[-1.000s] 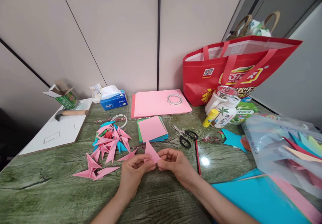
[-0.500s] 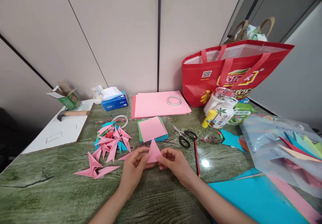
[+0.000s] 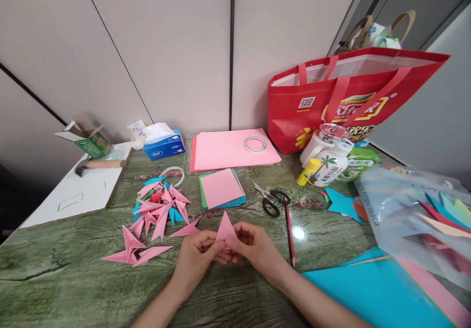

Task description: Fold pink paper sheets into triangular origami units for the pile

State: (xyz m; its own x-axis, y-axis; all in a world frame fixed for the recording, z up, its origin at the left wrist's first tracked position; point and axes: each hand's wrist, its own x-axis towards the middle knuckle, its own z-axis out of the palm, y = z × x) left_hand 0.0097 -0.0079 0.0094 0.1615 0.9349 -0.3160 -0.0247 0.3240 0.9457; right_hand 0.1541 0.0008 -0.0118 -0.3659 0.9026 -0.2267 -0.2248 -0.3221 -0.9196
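Between my two hands is a folded piece of pink paper (image 3: 225, 228), its sharp point facing away from me. My left hand (image 3: 200, 253) pinches its lower left side, and my right hand (image 3: 251, 245) pinches the lower right, both thumbs pressed near the bottom edge. The fingers hide the paper's lower part. Just left of my left hand lies a folded pink paper piece (image 3: 185, 229). Farther left is a pile of folded paper pieces (image 3: 162, 207), mostly pink with some blue. Beyond my hands sits a stack of square paper (image 3: 222, 188), pink on top.
Scissors (image 3: 271, 199) and a red pencil (image 3: 290, 234) lie right of the stack. A glue stick (image 3: 308, 172) leans by a white bottle (image 3: 331, 165), before a red bag (image 3: 294, 104). At left are a tissue box (image 3: 164, 146) and a hammer (image 3: 101, 165) on a white board (image 3: 79, 195).
My thumbs have come closer together at the paper's bottom edge, and the paper sits slightly lower. The camera view has shifted a little.
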